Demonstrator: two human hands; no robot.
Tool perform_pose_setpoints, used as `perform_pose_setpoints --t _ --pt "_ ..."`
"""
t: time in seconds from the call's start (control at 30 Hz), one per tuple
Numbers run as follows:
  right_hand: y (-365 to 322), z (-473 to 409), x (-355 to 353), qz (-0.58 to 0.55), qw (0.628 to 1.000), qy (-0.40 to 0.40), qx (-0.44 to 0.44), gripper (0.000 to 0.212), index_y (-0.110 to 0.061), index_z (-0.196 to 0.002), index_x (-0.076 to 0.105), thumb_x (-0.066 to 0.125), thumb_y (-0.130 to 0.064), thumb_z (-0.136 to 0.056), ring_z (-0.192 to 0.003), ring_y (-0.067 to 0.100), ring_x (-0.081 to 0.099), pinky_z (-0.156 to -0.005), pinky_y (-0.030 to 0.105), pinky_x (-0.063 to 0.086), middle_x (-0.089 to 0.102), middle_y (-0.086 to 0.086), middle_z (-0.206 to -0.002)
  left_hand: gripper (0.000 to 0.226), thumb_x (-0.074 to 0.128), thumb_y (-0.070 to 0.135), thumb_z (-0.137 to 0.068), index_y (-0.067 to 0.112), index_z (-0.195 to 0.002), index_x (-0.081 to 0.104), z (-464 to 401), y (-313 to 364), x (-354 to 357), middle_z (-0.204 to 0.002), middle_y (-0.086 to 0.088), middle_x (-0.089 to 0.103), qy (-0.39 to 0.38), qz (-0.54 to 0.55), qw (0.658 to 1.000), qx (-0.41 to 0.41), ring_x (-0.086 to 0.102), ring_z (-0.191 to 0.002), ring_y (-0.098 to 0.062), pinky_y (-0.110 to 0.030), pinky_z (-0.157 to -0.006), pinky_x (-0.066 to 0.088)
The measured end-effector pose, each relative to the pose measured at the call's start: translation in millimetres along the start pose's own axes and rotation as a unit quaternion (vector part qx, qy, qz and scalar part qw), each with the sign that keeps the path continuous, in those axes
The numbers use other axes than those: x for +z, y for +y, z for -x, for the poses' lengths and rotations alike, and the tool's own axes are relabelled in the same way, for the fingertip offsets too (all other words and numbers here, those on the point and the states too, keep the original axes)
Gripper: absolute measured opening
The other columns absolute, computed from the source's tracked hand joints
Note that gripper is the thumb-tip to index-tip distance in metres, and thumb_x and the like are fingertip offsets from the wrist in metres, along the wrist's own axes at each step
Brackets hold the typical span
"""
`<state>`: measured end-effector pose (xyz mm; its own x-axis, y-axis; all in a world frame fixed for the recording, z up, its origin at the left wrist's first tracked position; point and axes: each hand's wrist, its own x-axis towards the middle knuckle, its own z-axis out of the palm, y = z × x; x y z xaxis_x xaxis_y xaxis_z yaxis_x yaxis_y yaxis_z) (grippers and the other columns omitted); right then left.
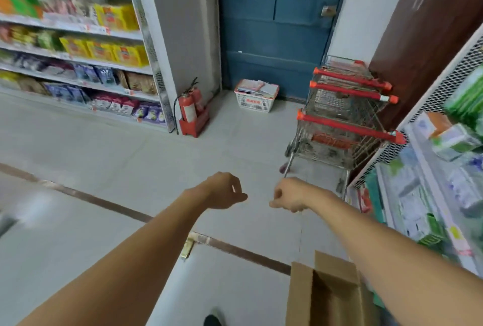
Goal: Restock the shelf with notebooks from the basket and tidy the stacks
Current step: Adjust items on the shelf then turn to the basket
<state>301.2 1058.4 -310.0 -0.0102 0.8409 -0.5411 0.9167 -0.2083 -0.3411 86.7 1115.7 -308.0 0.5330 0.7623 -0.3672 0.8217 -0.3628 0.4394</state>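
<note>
Both arms reach forward over the tiled floor; the left hand [226,192] and right hand [287,196] are loosely curled, holding nothing; the white basket [254,103] of notebooks [257,87] sits well ahead by the blue door [274,25], probably parked clear of the aisle.

One basket [256,102] of notebooks [257,87]; two fire extinguishers [189,107]; three nested shopping carts [342,121]; one open cardboard box [326,297]; two hands [226,191].
</note>
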Motion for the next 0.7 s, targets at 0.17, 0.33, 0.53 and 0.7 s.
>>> perform_pose_setpoints --t 0.17,0.33,0.53,0.7 --pt "-19 -173 -82 -0.159 0.985 0.065 -0.011 0.021 -0.014 -0.088 0.068 0.068 -0.035 -0.088 -0.062 0.018 0.064 -0.06 0.032 0.054 0.072 0.009 -0.081 0.017 0.062 0.043 -0.088 0.028 -0.079 0.061 -157 -72 -79 -0.078 0.005 0.066 0.073 0.04 0.996 0.015 0.061 -0.078 -0.018 -0.028 -0.071 0.049" --pt "-14 -312 -160 -0.213 0.973 0.09 0.018 0.021 -0.008 -0.087 0.067 0.07 -0.029 -0.089 -0.058 0.017 0.062 -0.054 0.022 0.046 0.069 0.007 -0.074 0.019 0.062 0.043 -0.09 0.026 -0.082 0.063 -310 -117 -166 -0.08 0.006 0.066 0.023 0.06 0.998 0.007 0.061 -0.077 -0.015 -0.027 -0.07 0.047" --pt "28 -480 -273 -0.262 0.958 0.101 0.059 0.02 -0.016 -0.082 0.068 0.075 -0.035 -0.084 -0.052 0.018 0.061 -0.053 0.028 0.052 0.067 0.003 -0.067 0.02 0.062 0.046 -0.088 0.029 -0.076 0.063 -518 -124 -249 -0.077 0.007 0.071 -0.009 0.087 0.996 0.004 0.067 -0.075 -0.014 -0.027 -0.068 0.052" --pt "75 -638 -362 -0.317 0.938 0.109 0.087 0.023 -0.006 -0.091 0.067 0.066 -0.029 -0.092 -0.05 0.013 0.054 -0.039 0.014 0.038 0.066 0.006 -0.074 0.019 0.063 0.041 -0.089 0.026 -0.077 0.065 -690 -133 -300 -0.07 0.005 0.071 -0.018 0.133 0.991 -0.008 0.068 -0.065 -0.012 -0.023 -0.062 0.051"
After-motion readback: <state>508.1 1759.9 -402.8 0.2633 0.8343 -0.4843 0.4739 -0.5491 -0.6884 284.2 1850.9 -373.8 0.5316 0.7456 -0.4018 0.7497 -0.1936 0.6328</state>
